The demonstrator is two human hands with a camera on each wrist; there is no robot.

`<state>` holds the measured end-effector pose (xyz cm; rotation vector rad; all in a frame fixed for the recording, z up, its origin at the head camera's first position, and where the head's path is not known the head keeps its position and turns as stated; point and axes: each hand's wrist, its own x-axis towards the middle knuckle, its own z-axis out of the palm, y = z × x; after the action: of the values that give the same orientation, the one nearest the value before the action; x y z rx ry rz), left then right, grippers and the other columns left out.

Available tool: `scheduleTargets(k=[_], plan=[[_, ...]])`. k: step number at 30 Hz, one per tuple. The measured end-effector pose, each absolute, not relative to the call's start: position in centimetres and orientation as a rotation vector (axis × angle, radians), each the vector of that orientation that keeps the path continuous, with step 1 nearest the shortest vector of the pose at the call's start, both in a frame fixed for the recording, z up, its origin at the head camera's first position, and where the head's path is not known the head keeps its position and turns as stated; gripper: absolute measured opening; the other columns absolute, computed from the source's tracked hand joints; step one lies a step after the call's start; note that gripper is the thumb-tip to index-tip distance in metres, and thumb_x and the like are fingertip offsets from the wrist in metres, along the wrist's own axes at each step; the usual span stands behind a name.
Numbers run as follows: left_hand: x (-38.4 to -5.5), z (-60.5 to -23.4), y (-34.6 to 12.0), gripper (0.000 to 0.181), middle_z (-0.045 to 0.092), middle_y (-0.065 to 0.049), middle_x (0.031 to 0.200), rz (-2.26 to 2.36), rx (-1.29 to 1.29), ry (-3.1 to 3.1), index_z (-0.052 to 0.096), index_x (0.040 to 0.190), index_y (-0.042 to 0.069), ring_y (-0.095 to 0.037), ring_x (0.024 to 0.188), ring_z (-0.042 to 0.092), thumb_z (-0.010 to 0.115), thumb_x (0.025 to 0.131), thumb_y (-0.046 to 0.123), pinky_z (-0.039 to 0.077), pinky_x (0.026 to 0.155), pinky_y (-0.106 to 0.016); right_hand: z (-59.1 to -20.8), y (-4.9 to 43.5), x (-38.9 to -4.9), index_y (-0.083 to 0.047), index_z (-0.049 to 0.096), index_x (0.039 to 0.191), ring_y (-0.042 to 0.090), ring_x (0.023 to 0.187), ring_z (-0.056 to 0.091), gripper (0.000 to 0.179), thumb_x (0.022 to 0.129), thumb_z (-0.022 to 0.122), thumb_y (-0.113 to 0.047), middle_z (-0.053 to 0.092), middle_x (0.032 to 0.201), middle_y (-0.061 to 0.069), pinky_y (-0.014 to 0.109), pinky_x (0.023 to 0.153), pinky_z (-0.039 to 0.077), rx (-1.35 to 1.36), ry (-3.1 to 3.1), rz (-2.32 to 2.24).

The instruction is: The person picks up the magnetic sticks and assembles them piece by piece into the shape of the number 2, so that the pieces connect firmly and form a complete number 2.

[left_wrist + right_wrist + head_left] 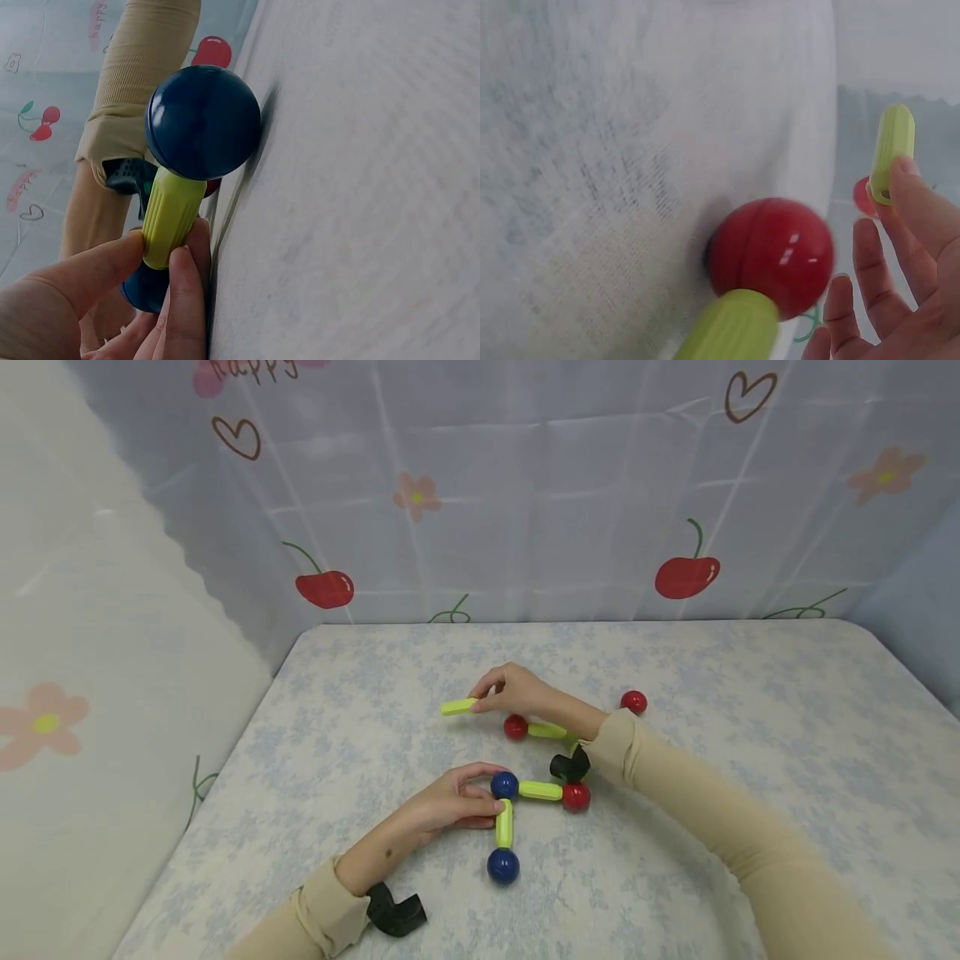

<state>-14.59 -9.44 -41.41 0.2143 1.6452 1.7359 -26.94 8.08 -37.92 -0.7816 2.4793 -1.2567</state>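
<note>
In the head view my left hand [446,802] pinches a yellow-green rod [504,827], its fingers beside the upper blue ball [505,784]. That rod joins this ball to a lower blue ball [503,866]. From the upper blue ball, another yellow-green rod [540,790] runs right to a red ball [576,797]. Farther back, my right hand [519,691] pinches a loose yellow-green rod [458,707] by one end, between thumb and index finger; the right wrist view shows this rod [894,150] raised. Beneath that hand lies a red ball [516,727] with a rod [547,730] attached.
Another red ball [633,702] lies beyond my right forearm, which hides part of the pieces below it. Black wrist mounts [396,912] hang at both cuffs. A pale blue patterned cloth [720,693] covers the table, and a printed curtain [525,527] stands behind.
</note>
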Motion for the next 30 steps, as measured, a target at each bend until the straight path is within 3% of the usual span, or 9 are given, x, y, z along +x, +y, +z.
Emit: scheduleTargets(k=[6, 13, 22, 30], plan=[[-14.7, -41.6, -9.2, 0.048, 0.068, -0.006, 0.083, 1.732, 0.193, 1.654, 0.046, 0.134, 0.002, -0.014, 0.076, 0.064, 0.062, 0.089, 0.002, 0.052, 0.073, -0.03, -36.3, 10.9, -24.3, -0.009, 0.075, 0.093, 0.019, 0.084, 0.052, 0.014, 0.081, 0.075, -0.016, 0.063, 0.086, -0.003, 0.033, 0.071, 0.043, -0.83, 2.51, -1.279], [-14.7, -41.5, -9.3, 0.05, 0.067, -0.006, 0.082, 1.743, 0.192, 1.67, 0.045, 0.135, 0.001, -0.014, 0.076, 0.064, 0.062, 0.088, 0.001, 0.052, 0.072, -0.029, -35.2, 15.1, -19.0, -0.01, 0.075, 0.095, 0.019, 0.079, 0.05, 0.016, 0.08, 0.076, -0.016, 0.063, 0.085, -0.005, 0.035, 0.066, 0.038, -0.793, 2.57, -1.309], [-14.6, -41.2, -9.4, 0.05, 0.067, -0.007, 0.085, 1.736, 0.185, 1.689, 0.045, 0.135, 0.001, -0.016, 0.078, 0.064, 0.063, 0.088, 0.002, 0.052, 0.074, -0.031, -38.5, 18.1, -12.1, -0.017, 0.074, 0.091, 0.019, 0.075, 0.049, 0.015, 0.078, 0.077, -0.023, 0.062, 0.085, -0.01, 0.033, 0.064, 0.038, -0.77, 2.549, -1.362], [-14.6, -41.1, -9.2, 0.052, 0.067, -0.007, 0.085, 1.717, 0.19, 1.708, 0.045, 0.136, 0.002, -0.016, 0.079, 0.064, 0.063, 0.088, 0.004, 0.052, 0.074, -0.032, -40.8, 18.4, -9.6, -0.015, 0.072, 0.092, 0.014, 0.08, 0.055, 0.016, 0.079, 0.076, -0.023, 0.064, 0.088, -0.008, 0.028, 0.07, 0.046, -0.751, 2.394, -1.427]])
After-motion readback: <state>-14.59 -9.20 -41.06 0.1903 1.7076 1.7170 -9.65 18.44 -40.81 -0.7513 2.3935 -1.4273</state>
